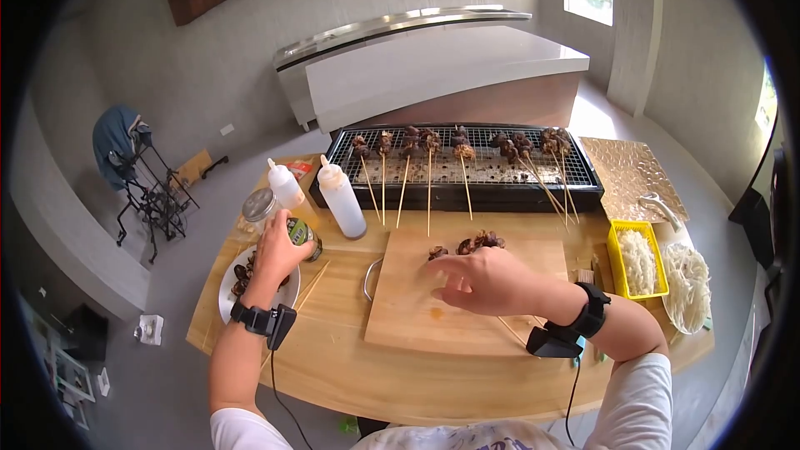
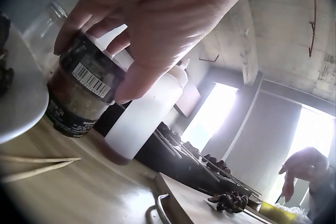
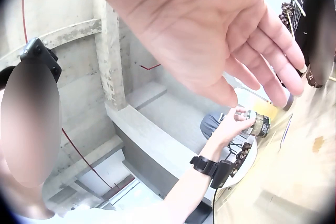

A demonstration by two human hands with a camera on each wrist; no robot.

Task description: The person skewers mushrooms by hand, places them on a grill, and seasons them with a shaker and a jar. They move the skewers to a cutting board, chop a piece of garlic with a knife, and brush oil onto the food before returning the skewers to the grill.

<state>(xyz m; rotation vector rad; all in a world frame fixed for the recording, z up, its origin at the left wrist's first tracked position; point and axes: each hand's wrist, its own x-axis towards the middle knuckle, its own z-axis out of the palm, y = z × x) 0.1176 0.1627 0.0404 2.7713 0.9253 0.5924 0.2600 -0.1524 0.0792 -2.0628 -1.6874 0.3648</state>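
My left hand (image 1: 277, 252) grips a seasoning jar (image 1: 303, 236) with a dark label at the table's left side. In the left wrist view, fingers and thumb lie around the upper part of this jar (image 2: 86, 79), and a barcode shows on it. Beside it is a white plate (image 1: 223, 303) of dark meat pieces, partly hidden by the left arm. My right hand (image 1: 492, 281) hovers over the wooden cutting board (image 1: 404, 304), fingers loosely bent and holding nothing, palm bare in the right wrist view. Browned skewered meat (image 1: 481, 242) lies on the board just beyond it.
Two squeeze bottles, one white (image 1: 340, 204) and one with yellowish contents (image 1: 286, 186), stand by a metal-lidded glass jar (image 1: 259, 205). Behind the board, a black grill (image 1: 467, 200) bears several meat skewers. A yellow basket (image 1: 648, 293) of white stringy food stands right. Bare skewers (image 1: 312, 285) lie left.
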